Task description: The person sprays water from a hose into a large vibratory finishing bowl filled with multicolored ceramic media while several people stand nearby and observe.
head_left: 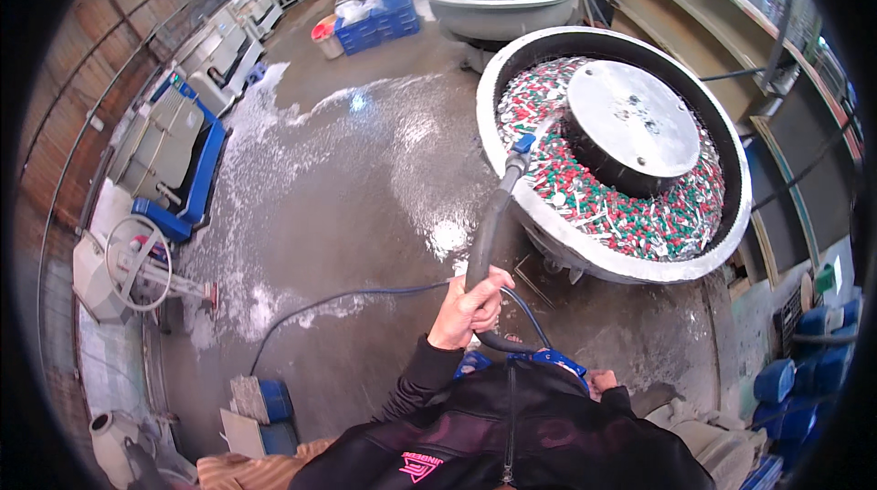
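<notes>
My left hand (472,309) is closed around a thick dark grey hose (489,232). The hose rises away from me and ends in a blue-handled valve (523,145) over the near rim of a big round vibratory tub (607,263). A pale streak like water leaves the valve toward the tub. Inside lies a mass of small red, green and white pieces with metal parts (585,200), ringed around a flat metal hub (632,115). Down by my waist, my right hand (600,383) has its fingers curled; what they hold, if anything, is hidden.
Wet, foamy concrete floor (338,189) spreads to the left, crossed by a thin dark hose (352,293). Farther back stand a second round tub (498,22), blue crates (388,22) and a bucket (326,36). Machines with a handwheel (137,262) line the left wall; blue containers (775,380) sit at right.
</notes>
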`<state>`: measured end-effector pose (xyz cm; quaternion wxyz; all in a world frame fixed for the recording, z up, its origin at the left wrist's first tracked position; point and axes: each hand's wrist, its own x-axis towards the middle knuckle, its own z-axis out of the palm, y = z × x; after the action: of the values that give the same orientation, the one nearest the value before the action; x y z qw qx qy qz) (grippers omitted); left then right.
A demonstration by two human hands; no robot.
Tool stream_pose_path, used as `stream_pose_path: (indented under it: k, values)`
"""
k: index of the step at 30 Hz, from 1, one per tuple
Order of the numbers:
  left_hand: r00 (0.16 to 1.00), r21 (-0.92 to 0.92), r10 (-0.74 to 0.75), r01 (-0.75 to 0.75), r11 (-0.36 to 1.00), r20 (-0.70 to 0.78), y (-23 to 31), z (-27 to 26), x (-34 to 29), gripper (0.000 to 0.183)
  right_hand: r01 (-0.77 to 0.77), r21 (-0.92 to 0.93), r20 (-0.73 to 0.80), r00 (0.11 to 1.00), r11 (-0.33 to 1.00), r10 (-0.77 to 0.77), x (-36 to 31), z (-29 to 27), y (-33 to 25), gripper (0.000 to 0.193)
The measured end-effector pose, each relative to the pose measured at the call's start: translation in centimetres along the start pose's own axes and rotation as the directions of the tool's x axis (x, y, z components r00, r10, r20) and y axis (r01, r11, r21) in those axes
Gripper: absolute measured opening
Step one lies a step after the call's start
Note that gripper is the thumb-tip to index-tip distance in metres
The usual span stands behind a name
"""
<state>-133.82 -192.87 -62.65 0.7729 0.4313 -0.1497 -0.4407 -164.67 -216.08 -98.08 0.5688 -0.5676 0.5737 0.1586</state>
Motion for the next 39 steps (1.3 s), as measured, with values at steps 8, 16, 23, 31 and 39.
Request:
stream_pose_path:
  k: [8,16,23,31,39]
  values:
    - [0.998,-0.069,-0.062,0.062,0.996,-0.004,0.6,-2.2,2.5,0.01,0.122,0.094,0.045,0.991,0.988,-0.127,2.6,0.7,-7.4,0.023]
    - [0.989,-0.066,-0.094,0.102,0.993,0.112,4.0,-7.9,4.9,0.015,-0.031,0.066,-0.127,0.991,0.997,0.039,2.0,2.1,-4.7,0.032]
    - [0.96,-0.012,-0.142,0.149,0.989,0.242,7.2,-13.5,6.2,0.015,0.241,-0.183,-0.078,0.963,0.953,-0.258,-2.1,11.3,-10.2,0.019]
    - [0.93,0.061,-0.153,0.141,0.988,0.334,9.7,-18.1,7.3,0.016,0.115,0.277,-0.144,0.987,0.954,-0.077,-2.4,15.4,-17.5,0.024]
    - [0.919,0.042,-0.174,0.17,0.985,0.355,11.3,-21.2,6.5,0.011,0.282,-0.008,-0.133,0.951,0.959,-0.281,0.6,20.0,-9.5,0.016]
